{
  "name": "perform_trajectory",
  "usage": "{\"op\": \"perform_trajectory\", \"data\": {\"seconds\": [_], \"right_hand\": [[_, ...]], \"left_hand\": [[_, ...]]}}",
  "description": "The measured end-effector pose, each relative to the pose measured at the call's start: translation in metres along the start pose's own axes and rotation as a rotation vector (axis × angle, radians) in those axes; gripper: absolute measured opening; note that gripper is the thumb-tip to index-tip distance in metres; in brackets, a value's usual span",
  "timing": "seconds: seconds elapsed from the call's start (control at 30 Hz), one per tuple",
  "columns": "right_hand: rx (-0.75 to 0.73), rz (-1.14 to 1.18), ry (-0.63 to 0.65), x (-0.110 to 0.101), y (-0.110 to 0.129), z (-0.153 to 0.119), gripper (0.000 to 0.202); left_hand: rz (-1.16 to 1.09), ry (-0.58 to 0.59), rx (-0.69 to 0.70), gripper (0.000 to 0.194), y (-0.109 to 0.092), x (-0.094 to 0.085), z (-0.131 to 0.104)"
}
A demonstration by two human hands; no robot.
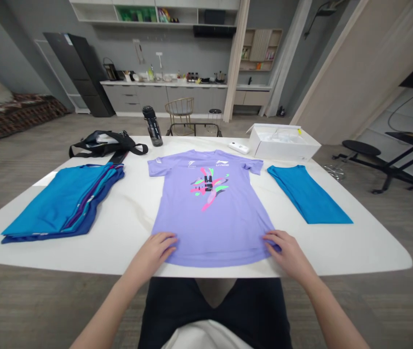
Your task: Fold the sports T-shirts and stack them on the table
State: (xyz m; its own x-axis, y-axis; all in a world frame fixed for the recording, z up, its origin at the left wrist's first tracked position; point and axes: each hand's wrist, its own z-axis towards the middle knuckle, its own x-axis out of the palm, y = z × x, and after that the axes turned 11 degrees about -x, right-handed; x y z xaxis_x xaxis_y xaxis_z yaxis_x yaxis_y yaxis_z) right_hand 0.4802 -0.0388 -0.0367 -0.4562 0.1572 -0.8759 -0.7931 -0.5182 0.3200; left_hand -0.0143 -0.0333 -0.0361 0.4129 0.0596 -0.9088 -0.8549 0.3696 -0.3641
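Observation:
A lavender T-shirt (214,228) lies spread flat on the white table, front up, collar away from me and hem near the table's front edge. A pink, green and black print marks its chest. My left hand (155,249) rests on the shirt's lower left corner with its fingers stretched over the cloth. At the lower right corner, my right hand (284,249) touches the side edge, fingers extended and thumb apart. Blue folded cloth (310,194) lies to the right of the shirt. On the left is a stack of folded blue and purple garments (61,198).
Behind the stack sit a black bag (106,143) and a dark water bottle (152,127). A white box (282,143) and a small white device (239,147) stand at the back right. Beyond the white table (366,247) are a chair (180,107) and a kitchen counter.

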Motion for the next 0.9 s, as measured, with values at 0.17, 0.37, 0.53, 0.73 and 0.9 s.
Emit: {"op": "perform_trajectory", "data": {"seconds": [0.17, 0.37, 0.53, 0.73, 0.9], "right_hand": [[0.015, -0.080, -0.002, -0.006, -0.014, -0.013, 0.034], [0.014, -0.146, -0.018, -0.007, -0.022, -0.024, 0.024], [0.027, -0.191, -0.007, -0.005, -0.007, -0.022, 0.023], [0.034, -0.203, -0.020, -0.004, 0.014, -0.021, 0.023], [0.060, -0.229, -0.047, -0.014, 0.023, -0.025, 0.022]], "left_hand": [[0.047, 0.024, -0.002, 0.036, 0.007, -0.007, -0.012], [0.068, -0.005, 0.014, 0.032, 0.024, -0.016, -0.030], [0.114, 0.007, 0.030, 0.030, 0.025, -0.015, -0.036], [0.168, -0.037, -0.018, 0.031, 0.027, -0.019, -0.038], [0.141, -0.185, -0.103, 0.030, 0.028, -0.037, -0.039]]}}
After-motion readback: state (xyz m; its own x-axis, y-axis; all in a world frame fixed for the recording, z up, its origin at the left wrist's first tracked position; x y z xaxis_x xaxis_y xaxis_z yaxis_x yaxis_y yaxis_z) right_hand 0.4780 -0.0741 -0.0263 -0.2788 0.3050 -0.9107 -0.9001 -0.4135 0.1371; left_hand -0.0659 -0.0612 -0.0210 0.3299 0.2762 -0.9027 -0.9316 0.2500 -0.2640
